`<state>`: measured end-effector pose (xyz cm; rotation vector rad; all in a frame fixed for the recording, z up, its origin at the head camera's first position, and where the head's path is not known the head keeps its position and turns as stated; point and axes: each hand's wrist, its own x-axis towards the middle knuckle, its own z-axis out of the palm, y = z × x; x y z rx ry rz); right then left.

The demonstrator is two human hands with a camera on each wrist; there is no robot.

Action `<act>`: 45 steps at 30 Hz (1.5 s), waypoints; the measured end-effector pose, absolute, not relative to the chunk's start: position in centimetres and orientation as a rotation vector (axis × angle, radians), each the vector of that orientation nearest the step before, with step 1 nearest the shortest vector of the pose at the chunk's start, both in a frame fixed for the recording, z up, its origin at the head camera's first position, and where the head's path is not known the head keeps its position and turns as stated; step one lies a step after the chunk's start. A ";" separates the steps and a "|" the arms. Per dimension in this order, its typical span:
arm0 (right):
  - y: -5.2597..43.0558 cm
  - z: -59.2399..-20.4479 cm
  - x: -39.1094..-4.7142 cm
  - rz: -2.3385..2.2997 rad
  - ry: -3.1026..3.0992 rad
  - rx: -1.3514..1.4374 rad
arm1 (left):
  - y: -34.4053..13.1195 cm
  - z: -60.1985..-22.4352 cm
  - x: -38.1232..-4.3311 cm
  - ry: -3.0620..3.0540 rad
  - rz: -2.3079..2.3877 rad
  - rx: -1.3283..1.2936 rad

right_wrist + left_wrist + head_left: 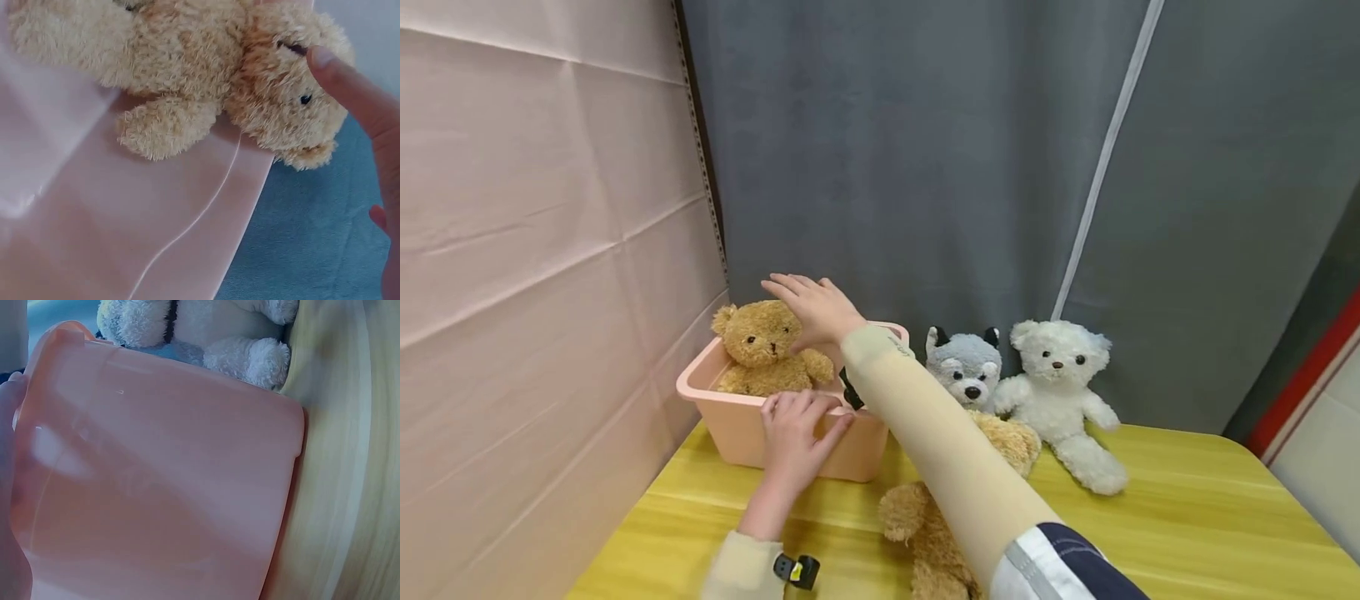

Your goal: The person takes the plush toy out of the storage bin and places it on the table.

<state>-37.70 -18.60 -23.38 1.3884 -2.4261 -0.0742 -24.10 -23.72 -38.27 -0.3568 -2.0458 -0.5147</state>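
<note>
A tan teddy bear (760, 337) sits in the left part of a pink plastic bin (741, 429), its head above the rim. My left hand (797, 433) grips the bin's near rim, fingers bent over the edge. The left wrist view shows the bin's outer wall (162, 469) and a sliver of that hand (14, 512). With fingers extended, my right hand (822, 310) is at the bear's head. In the right wrist view, the thumb of the right hand (381, 119) overlaps the bear's muzzle (284, 69); whether it presses there I cannot tell.
Right of the bin stand a grey-and-white husky plush (966, 367) and a white teddy bear (1056, 383). Another brown plush (936, 542) lies nearer on the yellow wood-grain table (1195, 517), partly hidden by my right arm. A grey curtain (887, 150) hangs behind; a pale wall (535, 250) borders the left.
</note>
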 end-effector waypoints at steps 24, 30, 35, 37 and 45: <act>-19.9 -28.7 -38.4 -0.045 -2.497 1.316 | -23.3 -38.3 -22.2 -2.003 -0.517 -0.346; -20.4 -28.4 -38.4 -0.061 -2.526 1.289 | -23.6 -38.0 -22.2 -2.006 -0.508 -0.346; -20.6 -28.4 -38.5 0.100 -2.595 1.279 | -23.8 -37.8 -22.1 -2.011 -0.505 -0.351; -20.6 -28.5 -38.5 0.127 -2.604 1.257 | -23.9 -37.8 -22.1 -2.016 -0.504 -0.355; -20.1 -28.7 -38.4 0.099 -2.658 1.215 | -23.7 -37.9 -22.1 -2.031 -0.508 -0.352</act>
